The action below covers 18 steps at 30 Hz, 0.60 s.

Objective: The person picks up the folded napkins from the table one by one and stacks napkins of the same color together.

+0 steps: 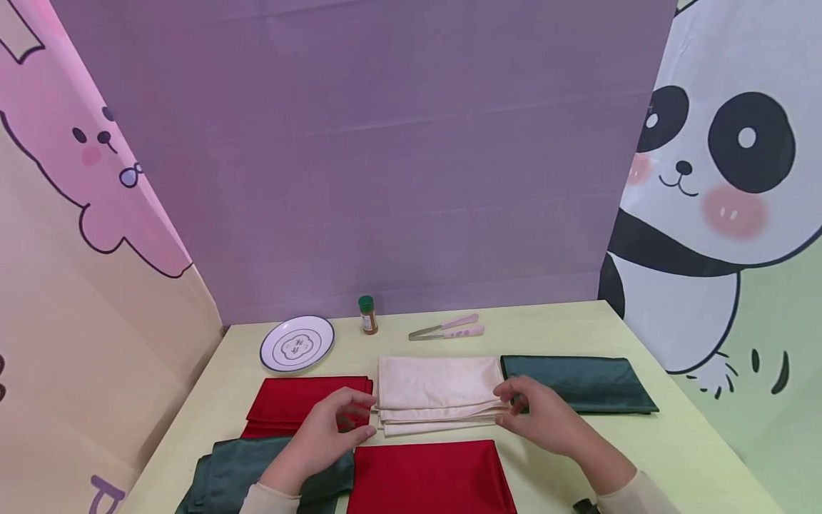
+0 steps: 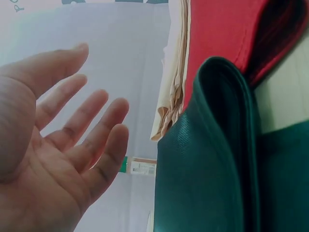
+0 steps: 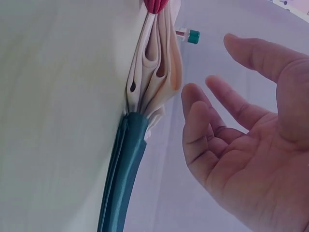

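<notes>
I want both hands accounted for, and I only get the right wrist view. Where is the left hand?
Observer: In the head view, the left hand is by the left edge of the white cloth.
Operator: My view shows a green-capped bottle. As the person faces it, what lies to its right?
Observer: A pair of tongs with pale pinkish handles.
Operator: And to its left?
Observer: A white plate with a dark line around its rim.
</notes>
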### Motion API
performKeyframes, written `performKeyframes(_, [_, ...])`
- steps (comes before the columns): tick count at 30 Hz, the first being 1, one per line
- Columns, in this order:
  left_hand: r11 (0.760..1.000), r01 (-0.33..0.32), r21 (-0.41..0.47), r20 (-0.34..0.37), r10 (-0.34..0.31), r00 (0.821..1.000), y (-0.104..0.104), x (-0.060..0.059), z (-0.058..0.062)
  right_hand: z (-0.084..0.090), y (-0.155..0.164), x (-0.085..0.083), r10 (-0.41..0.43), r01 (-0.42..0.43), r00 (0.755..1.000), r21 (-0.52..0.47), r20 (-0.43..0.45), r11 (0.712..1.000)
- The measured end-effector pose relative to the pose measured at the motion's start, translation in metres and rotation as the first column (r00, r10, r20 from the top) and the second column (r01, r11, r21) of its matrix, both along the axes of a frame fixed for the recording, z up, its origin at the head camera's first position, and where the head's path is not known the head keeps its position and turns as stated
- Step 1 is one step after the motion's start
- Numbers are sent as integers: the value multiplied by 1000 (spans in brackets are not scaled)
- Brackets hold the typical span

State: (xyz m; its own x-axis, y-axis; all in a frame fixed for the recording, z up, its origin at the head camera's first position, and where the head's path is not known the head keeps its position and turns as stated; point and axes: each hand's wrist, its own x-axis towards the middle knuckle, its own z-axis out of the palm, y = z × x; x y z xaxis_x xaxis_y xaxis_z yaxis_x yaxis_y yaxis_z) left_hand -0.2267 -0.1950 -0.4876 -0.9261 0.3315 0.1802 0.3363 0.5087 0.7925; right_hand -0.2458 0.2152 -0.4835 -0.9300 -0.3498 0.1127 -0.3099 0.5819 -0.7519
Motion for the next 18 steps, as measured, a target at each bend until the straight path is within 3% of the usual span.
performKeyframes(6, [999,42,-29,27,-41,999,-6,7,0,0,-5,8,52,-52,999,10,15,999])
performKeyframes(13, [990,135,-31,117,-131,985,-9,12,-5,-2,-9,14,129,-129,991,22,27,991])
performKeyframes(18, [988,155,-25,143,-150,978,-9,12,-11,-5,-10,16,175,-177,983,20,62,984])
